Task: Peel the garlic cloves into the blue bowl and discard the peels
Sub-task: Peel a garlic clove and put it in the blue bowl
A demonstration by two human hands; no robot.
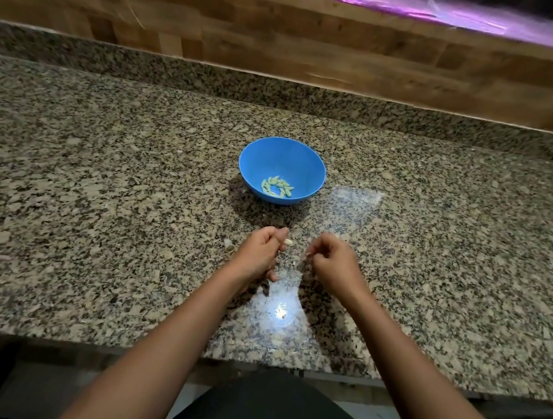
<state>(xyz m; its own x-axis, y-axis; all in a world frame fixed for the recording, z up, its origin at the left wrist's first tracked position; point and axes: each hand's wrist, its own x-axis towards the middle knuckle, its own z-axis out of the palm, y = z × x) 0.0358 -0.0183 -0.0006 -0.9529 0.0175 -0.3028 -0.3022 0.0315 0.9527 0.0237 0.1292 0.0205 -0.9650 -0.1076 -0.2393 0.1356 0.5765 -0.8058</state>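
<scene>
A blue bowl (283,151) stands on the granite counter ahead of me, with several pale peeled garlic cloves (277,186) in its bottom. My left hand (259,254) hovers just in front of the bowl and pinches a whitish garlic clove (288,242) at its fingertips. A short gap to the right, my right hand (332,264) has its fingers curled and pinches a thin, pale scrap of peel (308,254). The two hands are apart, both low over the counter.
The speckled granite counter (94,223) runs left to right, with its front edge close to my body. A few small pale scraps (228,241) lie beside my left hand. A wood-panel wall (287,38) and a pink-lit opening (395,2) rise behind.
</scene>
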